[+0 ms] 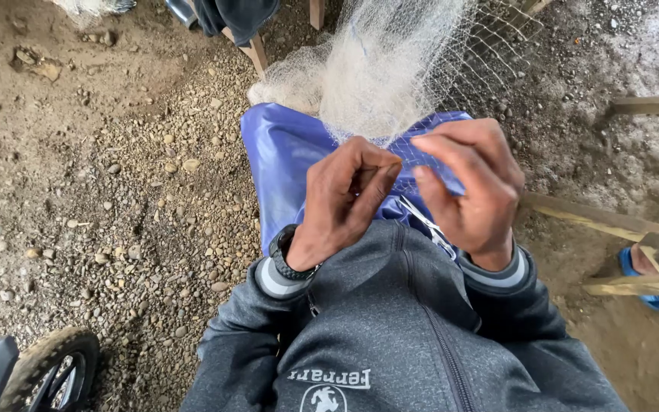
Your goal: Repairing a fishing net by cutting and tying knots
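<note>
Where the two hands meet over the lap, the left hand (342, 200) is curled with thumb and forefinger pinched on a strand of the fine, pale mesh fishing net (379, 69), and the right hand (473, 187) faces it, its fingertips closed on the same bit of netting just beside the left. A thin silvery metal tool (427, 226) runs slantwise below the right palm; whether that hand grips it or it merely lies against the wrist cannot be told. The net rises from the pinch in a gathered bunch toward the top of the view, spreading into open mesh on the right. Beneath the hands lies a shiny blue plastic sheet (284, 156) draped over the person's lap, with the net's edge resting on it. A dark wristwatch (287, 259) sits on the left wrist, above the cuff of a grey zipped fleece jacket (390, 336). Around this is a dirt floor strewn with small pebbles (146, 198). A knobbly black tyre (51, 366) shows at the lower left, wooden slats (596, 220) and a blue sandal (650, 297) at the right.
</note>
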